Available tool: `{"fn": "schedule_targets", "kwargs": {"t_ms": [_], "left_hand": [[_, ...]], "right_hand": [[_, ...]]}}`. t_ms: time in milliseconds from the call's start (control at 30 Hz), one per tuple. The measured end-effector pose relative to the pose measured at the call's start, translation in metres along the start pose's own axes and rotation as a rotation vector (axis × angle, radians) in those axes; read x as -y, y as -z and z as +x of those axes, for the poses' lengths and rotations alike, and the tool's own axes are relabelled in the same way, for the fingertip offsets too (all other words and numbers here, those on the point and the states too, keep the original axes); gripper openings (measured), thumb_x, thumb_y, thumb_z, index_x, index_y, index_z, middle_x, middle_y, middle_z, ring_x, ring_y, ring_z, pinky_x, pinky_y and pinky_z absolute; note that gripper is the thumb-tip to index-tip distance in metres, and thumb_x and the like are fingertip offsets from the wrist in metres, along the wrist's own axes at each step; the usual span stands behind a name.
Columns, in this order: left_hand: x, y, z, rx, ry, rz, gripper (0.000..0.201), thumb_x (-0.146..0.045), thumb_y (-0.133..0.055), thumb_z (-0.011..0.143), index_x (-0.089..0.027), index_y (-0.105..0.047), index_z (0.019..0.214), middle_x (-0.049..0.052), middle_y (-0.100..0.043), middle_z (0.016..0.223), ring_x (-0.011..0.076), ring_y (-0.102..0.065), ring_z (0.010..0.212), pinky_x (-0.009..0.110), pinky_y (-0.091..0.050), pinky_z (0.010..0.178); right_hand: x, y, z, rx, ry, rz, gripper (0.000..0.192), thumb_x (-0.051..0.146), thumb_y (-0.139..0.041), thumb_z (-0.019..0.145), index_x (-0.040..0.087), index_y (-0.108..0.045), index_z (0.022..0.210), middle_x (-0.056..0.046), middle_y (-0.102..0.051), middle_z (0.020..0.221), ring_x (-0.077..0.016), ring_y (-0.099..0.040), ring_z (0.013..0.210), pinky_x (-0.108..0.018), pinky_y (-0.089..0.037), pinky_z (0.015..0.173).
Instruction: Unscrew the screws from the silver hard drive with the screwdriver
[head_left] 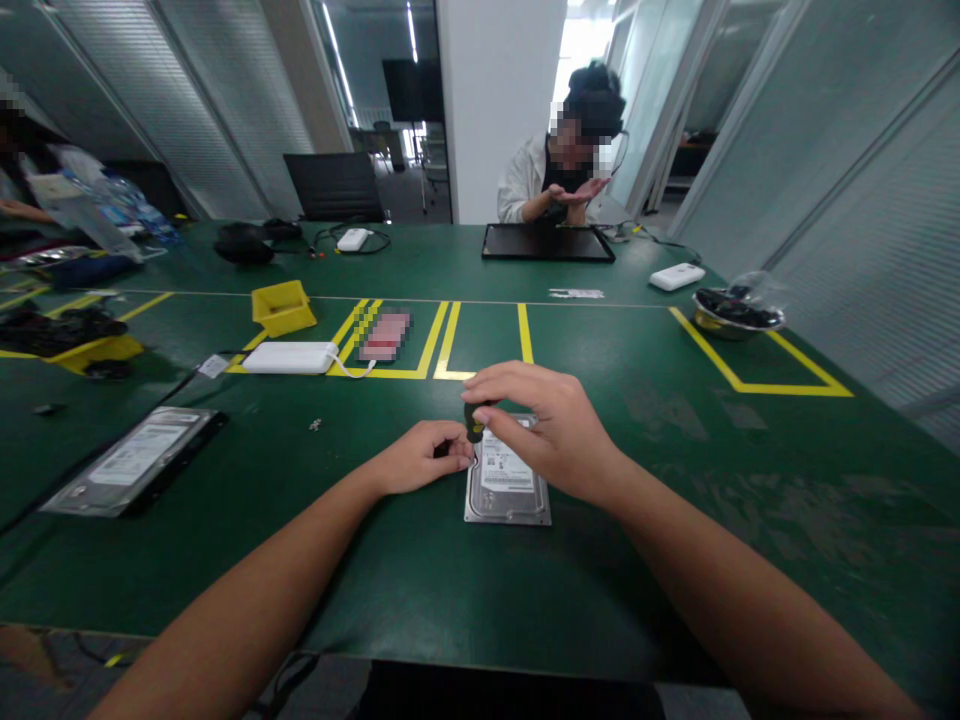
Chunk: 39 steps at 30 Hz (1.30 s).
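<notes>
1. Your right hand point(551, 430) pinches a screwdriver point(475, 420) upright over the hard drive point(508, 480), near-centre on the desk point(675, 450).
2. Left hand point(420, 458) is clenched at the drive's left edge, steadying it.
3. Likely unscrewing; next needs the tip seated and steady downward pressure.

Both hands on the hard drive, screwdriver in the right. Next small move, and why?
Probably turn the screwdriver in place. The right hand grips its dark handle above the far left corner of the hard drive, and the left hand pinches at the drive's left edge beside the tool, seemingly steadying it. The tip is hidden by the fingers, so whether it sits in a screw cannot be told.
</notes>
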<state>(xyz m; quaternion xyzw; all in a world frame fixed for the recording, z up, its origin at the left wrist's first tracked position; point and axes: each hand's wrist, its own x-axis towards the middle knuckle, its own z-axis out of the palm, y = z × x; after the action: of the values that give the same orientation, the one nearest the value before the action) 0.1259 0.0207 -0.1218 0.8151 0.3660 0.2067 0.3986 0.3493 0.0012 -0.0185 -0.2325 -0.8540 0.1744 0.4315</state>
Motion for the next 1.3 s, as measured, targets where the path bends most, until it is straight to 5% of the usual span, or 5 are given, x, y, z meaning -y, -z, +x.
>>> {"fn": "schedule_targets", "kwargs": {"t_ms": [967, 1167, 1300], "left_hand": [[-0.0054, 0.0005, 0.002, 0.007, -0.023, -0.031, 0.012, -0.025, -0.061, 0.088, -0.014, -0.061, 0.086, -0.002, -0.057, 0.077, 0.0127, -0.052, 0.072, 0.024, -0.04, 0.069], [-0.0031, 0.0002, 0.0016, 0.008, -0.031, -0.025, 0.013, -0.026, -0.061, 0.089, -0.014, -0.061, 0.084, -0.002, -0.056, 0.076, 0.0124, -0.051, 0.071, 0.024, -0.041, 0.069], [-0.0034, 0.0003, 0.0012, -0.004, -0.025, 0.002, 0.015, -0.029, -0.062, 0.089, -0.014, -0.062, 0.087, -0.001, -0.058, 0.077, 0.013, -0.053, 0.072, 0.024, -0.041, 0.069]], "right_hand": [[-0.0045, -0.0034, -0.0008, -0.084, 0.017, -0.02, 0.013, 0.012, -0.06, 0.086, 0.014, -0.07, 0.094, -0.009, -0.068, 0.096, -0.0164, -0.064, 0.094, -0.032, -0.052, 0.084], [-0.0056, -0.0025, -0.002, -0.04, 0.05, -0.018, 0.027, 0.006, -0.053, 0.086, 0.014, -0.069, 0.106, -0.009, -0.072, 0.11, -0.0175, -0.065, 0.106, -0.036, -0.05, 0.095], [-0.0046, -0.0038, -0.0025, -0.065, 0.02, -0.015, 0.018, 0.013, -0.061, 0.086, 0.014, -0.07, 0.101, -0.011, -0.069, 0.11, -0.0183, -0.064, 0.105, -0.035, -0.051, 0.091]]}}
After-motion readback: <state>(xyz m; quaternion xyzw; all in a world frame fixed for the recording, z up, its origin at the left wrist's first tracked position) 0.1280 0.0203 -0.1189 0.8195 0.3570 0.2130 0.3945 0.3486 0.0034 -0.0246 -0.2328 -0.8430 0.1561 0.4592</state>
